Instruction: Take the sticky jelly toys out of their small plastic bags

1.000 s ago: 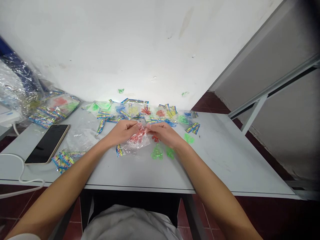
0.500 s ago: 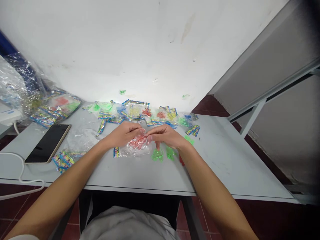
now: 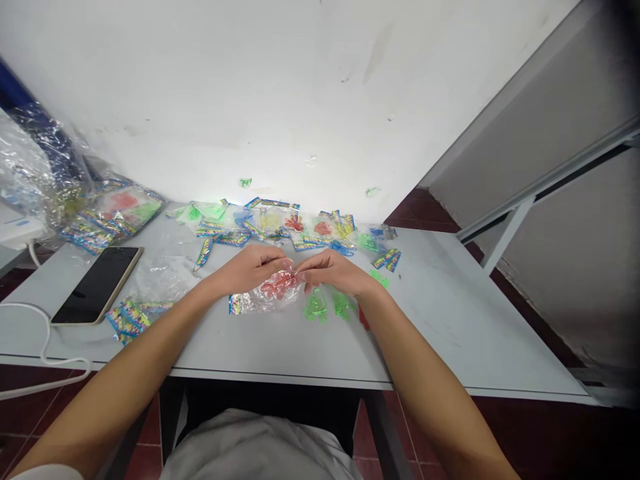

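My left hand (image 3: 250, 265) and my right hand (image 3: 334, 272) meet at the middle of the grey table (image 3: 280, 340). Both pinch the top of a small clear plastic packet (image 3: 265, 297) with a red toy (image 3: 277, 287) inside and a colourful header card at its left end. Two green translucent toys (image 3: 326, 307) lie loose on the table just under my right hand. A small red piece (image 3: 363, 321) shows beside my right wrist.
Several more colourful toy packets (image 3: 280, 223) lie along the wall. A black phone (image 3: 97, 284) with a white cable (image 3: 30, 333) lies at the left. Crumpled clear bags (image 3: 40, 173) and more packets (image 3: 107, 213) sit far left; header cards (image 3: 127, 317) near the phone.
The packet has tilted and bunched a little between my fingers. My right hand shifted slightly toward the left hand, uncovering the green toys more. The view barely moved.
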{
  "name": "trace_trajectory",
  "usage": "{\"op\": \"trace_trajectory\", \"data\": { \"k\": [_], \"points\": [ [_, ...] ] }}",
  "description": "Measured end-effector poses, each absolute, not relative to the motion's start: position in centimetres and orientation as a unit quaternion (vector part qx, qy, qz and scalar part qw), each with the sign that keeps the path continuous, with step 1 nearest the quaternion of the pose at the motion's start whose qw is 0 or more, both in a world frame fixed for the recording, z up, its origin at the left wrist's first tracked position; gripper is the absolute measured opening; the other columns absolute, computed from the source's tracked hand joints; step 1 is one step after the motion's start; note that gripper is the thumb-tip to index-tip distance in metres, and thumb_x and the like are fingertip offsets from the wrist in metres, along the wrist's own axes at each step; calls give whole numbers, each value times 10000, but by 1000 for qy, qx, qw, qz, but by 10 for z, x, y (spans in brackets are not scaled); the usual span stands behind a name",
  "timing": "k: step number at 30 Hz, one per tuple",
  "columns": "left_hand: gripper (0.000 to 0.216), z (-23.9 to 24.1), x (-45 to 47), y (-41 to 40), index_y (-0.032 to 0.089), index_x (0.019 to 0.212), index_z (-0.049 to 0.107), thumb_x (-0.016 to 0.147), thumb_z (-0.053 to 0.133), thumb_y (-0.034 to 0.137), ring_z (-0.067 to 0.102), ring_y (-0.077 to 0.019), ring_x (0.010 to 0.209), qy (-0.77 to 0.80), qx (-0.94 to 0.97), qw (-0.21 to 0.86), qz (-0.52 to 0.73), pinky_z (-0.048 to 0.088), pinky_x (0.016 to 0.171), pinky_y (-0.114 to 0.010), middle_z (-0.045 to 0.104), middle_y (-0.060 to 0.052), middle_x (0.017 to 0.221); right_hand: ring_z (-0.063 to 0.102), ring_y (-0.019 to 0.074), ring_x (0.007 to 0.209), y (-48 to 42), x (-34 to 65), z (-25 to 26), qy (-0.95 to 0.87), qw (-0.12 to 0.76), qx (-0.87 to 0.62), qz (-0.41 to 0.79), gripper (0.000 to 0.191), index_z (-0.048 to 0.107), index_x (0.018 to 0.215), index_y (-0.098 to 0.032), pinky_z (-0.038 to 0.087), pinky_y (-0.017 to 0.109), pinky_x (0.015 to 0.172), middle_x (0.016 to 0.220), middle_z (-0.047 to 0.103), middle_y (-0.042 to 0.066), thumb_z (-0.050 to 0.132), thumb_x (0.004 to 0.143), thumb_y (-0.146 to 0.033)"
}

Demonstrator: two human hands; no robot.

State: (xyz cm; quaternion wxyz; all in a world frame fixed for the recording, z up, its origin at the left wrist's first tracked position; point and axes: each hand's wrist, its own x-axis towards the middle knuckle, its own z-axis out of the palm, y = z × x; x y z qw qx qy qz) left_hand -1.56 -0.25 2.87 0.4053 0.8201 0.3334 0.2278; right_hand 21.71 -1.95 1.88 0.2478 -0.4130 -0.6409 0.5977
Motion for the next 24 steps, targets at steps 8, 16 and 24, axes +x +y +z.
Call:
{"op": "trace_trajectory", "data": {
  "k": [8, 16, 24],
  "points": [
    [384, 25, -15, -1, 181, 703, 556, 963, 454, 444, 428, -118, 616, 352, 824, 371, 243, 304, 583, -251, 478, 25, 640, 579, 113, 682, -23, 208, 24, -645, 273, -457, 548, 187, 774, 759, -199, 410, 242, 529, 1062, 737, 52, 686, 782, -363],
    [479, 24, -17, 0, 193, 631, 323, 970, 403, 521, 288, -102, 558, 382, 819, 346, 254, 212, 537, -270, 282, 40, 596, 598, 135, 680, -23, 207, 26, -613, 334, -471, 539, 142, 699, 636, -172, 415, 266, 514, 1061, 736, 77, 664, 722, -280],
    [476, 25, -15, 0, 192, 624, 337, 965, 404, 517, 283, -99, 548, 397, 815, 336, 255, 202, 528, -269, 273, 42, 587, 672, 196, 862, -22, 208, 27, -536, 426, -442, 579, 111, 754, 704, -204, 543, 338, 779, 994, 750, 70, 698, 726, -298]
  ]
}}
